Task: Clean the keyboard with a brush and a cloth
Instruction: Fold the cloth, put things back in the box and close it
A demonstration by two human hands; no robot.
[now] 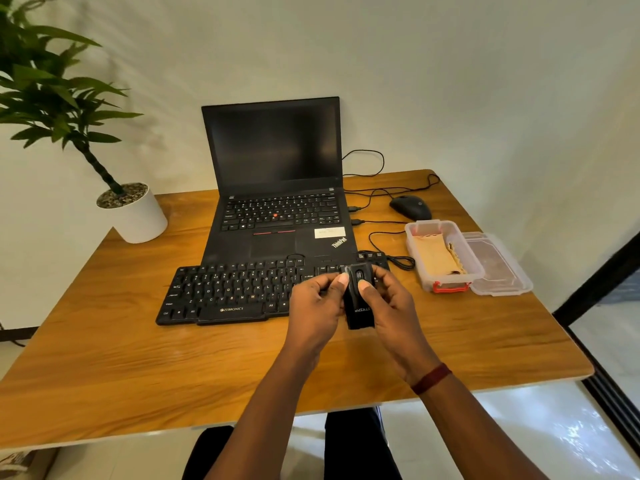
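Both hands meet low over the table [173, 368], above the right end of the keyboard [228, 289]. Right hand [389, 304] wraps the brush [360, 308], thumb on its face; left hand [313, 303] pinches its upper edge. Both grips are clamped on it. It is a black cased tool, judged to be the brush; no bristles show. Its long axis points away from the person, crosswise to the keyboard, which runs left-right. Most keys lie left of the grips, so the left hand is nearer them. Cloth [436, 259] lies in an open box [412, 237] just right of the keyboard, nearer the right hand. Likely next: expose bristles, sweep leftward.
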